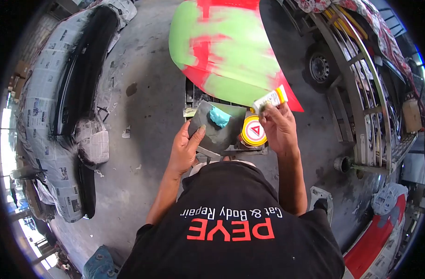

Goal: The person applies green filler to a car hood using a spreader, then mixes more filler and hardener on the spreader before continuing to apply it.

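My left hand (pixel 186 148) is closed on the left edge of a dark flat board (pixel 226 135), thumb on top. On the board lies a lump of turquoise putty (pixel 219 117). In my right hand (pixel 278 124) is a small white and yellow tube (pixel 270 99), pinched between thumb and fingers and tilted, its narrow yellow end pointing left toward the board. Just below the tube sits a round tin (pixel 254 130) with a yellow rim and a red triangle on its white lid.
A red car panel (pixel 221 42) with light green patches lies ahead. To the left is a black bumper (pixel 84 79) masked with newspaper. At right stand a metal frame (pixel 368 88) and a wheel (pixel 320 68). A red panel (pixel 377 242) lies at lower right.
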Motion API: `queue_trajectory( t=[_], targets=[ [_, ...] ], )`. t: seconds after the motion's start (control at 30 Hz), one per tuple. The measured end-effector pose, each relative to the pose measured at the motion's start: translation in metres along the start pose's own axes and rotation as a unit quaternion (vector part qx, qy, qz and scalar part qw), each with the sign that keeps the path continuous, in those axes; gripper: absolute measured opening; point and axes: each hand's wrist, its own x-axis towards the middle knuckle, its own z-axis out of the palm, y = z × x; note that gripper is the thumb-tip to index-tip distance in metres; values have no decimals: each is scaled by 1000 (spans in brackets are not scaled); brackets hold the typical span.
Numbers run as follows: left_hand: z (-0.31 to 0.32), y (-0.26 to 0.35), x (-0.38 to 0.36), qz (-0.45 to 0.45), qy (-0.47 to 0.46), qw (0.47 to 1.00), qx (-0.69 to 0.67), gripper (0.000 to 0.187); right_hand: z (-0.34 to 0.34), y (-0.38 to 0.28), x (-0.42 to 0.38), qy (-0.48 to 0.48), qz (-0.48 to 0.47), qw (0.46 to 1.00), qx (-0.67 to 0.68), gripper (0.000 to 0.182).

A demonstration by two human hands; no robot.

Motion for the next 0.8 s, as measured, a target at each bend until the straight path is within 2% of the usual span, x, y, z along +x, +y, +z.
queue_trajectory(
  t=[0.13, 0.2, 0.23, 0.3, 0.47, 0.53, 0.8],
  targets=[
    [12, 6, -5, -25, -25, 999, 1, 42, 21, -9, -4, -26, 9, 999, -23, 39],
    [13, 2, -6, -25, -31, 999, 21, 40, 26, -9, -6, -19, -8, 998, -64, 36],
    [13, 2, -8, -26, -30, 999, 20, 40, 21, -8, -7, -19, -10, 991, -133, 34],
    [12, 6, -10, -68, -55, 996, 20, 39, 22, -8, -9, -18, -7, 989, -144, 36],
    [13, 0, -11, -46, -72, 996, 17, 39, 19, -4, -14, -20, 0, 986, -167, 35],
    [14, 1, -12, -45, -73, 996, 25, 39, 19, 1, -16, -11, -20, 991, -135, 31],
    [15, -4, -13, -45, -79, 994, 66, 41, 20, 12, -19, 28, -59, 983, -171, 19]
  ],
)
